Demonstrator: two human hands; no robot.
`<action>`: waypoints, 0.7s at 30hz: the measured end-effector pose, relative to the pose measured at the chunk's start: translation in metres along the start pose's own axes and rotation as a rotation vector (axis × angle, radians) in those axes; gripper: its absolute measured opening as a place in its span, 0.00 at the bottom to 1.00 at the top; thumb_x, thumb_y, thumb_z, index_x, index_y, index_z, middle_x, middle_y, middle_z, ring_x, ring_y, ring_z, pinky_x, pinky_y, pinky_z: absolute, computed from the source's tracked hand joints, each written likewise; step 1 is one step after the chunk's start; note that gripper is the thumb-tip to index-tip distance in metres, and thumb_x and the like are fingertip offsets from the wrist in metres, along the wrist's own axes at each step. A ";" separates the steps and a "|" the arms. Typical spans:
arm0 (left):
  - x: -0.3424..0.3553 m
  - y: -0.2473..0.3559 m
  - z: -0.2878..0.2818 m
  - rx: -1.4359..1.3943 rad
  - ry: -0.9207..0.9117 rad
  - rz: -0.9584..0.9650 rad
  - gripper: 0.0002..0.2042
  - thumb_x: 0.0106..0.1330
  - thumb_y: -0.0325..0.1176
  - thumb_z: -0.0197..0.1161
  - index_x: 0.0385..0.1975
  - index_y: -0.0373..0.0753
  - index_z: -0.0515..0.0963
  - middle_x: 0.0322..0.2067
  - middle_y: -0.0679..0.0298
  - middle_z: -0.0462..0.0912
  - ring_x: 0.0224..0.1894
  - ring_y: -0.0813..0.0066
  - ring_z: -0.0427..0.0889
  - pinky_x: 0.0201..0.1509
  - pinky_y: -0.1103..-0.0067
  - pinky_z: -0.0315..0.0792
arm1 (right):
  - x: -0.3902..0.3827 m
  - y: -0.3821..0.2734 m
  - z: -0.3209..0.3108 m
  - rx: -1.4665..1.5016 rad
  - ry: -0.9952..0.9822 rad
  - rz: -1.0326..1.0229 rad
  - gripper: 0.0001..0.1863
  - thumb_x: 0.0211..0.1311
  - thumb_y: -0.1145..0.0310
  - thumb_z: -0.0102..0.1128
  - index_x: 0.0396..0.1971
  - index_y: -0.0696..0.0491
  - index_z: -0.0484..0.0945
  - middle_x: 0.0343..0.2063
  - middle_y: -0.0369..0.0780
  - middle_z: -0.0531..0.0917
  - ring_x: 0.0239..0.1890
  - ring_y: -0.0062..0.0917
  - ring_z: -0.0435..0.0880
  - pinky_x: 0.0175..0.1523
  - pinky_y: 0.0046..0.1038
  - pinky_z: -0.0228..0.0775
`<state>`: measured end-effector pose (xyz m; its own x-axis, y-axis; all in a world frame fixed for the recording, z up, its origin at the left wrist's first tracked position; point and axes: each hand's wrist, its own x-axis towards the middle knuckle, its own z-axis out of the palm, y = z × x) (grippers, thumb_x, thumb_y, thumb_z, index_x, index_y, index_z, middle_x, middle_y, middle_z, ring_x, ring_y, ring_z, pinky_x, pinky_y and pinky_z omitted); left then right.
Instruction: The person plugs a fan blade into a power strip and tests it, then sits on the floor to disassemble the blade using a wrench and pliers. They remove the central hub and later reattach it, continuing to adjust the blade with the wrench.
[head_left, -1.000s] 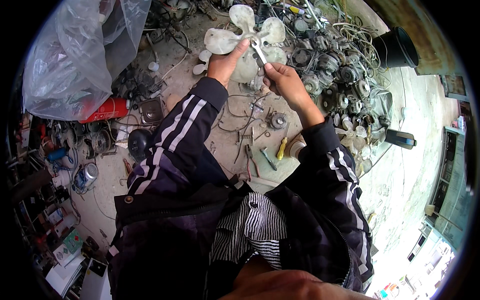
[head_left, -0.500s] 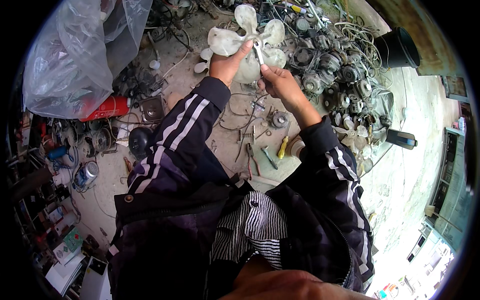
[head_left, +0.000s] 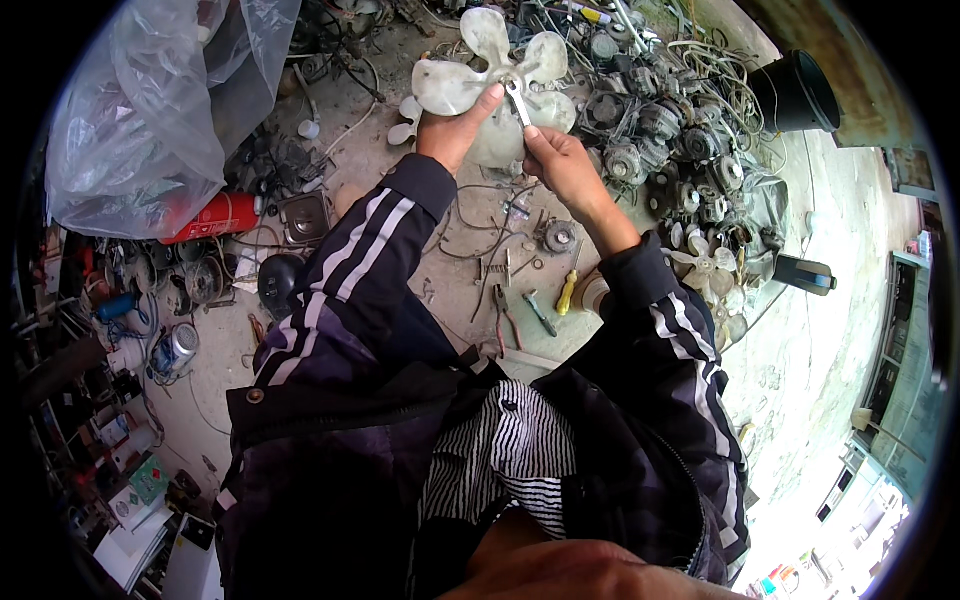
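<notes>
A dirty white fan blade (head_left: 447,86) with several rounded petals is held up at the top middle. My left hand (head_left: 456,135) grips it from the left, thumb near its hub and the other fingers hidden behind. In my right hand (head_left: 563,166) a silver wrench (head_left: 518,103) is pinched, its head on the hub at the centre. Nearer to me on the floor lie a yellow-handled screwdriver (head_left: 567,294), pliers (head_left: 506,322) with reddish handles, and a small teal-handled tool (head_left: 540,314). A round motor part (head_left: 559,237) rests just below my right hand.
Several small motors (head_left: 660,125) and tangled wires are heaped at the far right, beside a black bucket (head_left: 795,95). More fan blades (head_left: 710,275) lie right of my right sleeve. A clear plastic bag (head_left: 150,120) and a red container (head_left: 215,216) stand at left.
The fan blade has turned and tilted slightly in my left hand. The wrench is still on the hub, and my right hand has shifted a little right with its handle.
</notes>
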<state>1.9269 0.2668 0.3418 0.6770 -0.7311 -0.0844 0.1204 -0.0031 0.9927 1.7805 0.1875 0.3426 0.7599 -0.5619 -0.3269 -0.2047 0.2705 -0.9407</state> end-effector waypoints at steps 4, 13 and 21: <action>-0.004 0.002 0.004 -0.034 0.007 -0.018 0.24 0.54 0.43 0.71 0.47 0.37 0.73 0.44 0.65 0.77 0.45 0.77 0.74 0.50 0.79 0.68 | 0.005 0.000 -0.014 -0.031 -0.112 0.010 0.19 0.70 0.57 0.45 0.27 0.57 0.73 0.19 0.29 0.71 0.23 0.13 0.66 0.31 0.19 0.61; 0.001 -0.006 -0.001 0.070 0.028 0.080 0.24 0.52 0.44 0.72 0.43 0.36 0.74 0.39 0.66 0.79 0.41 0.77 0.76 0.46 0.79 0.70 | 0.010 0.007 -0.022 -0.318 -0.104 -0.114 0.21 0.70 0.56 0.43 0.25 0.58 0.72 0.16 0.32 0.70 0.20 0.17 0.65 0.28 0.25 0.61; 0.006 0.001 -0.015 0.309 -0.091 0.178 0.25 0.47 0.44 0.75 0.40 0.35 0.75 0.36 0.64 0.80 0.38 0.75 0.78 0.45 0.79 0.72 | 0.004 -0.009 -0.051 -0.675 -0.137 -0.178 0.20 0.68 0.54 0.44 0.35 0.56 0.78 0.20 0.40 0.79 0.25 0.30 0.77 0.36 0.31 0.68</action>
<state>1.9416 0.2726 0.3407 0.5988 -0.7962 0.0860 -0.2278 -0.0664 0.9714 1.7542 0.1430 0.3452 0.8790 -0.4374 -0.1899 -0.3738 -0.3848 -0.8439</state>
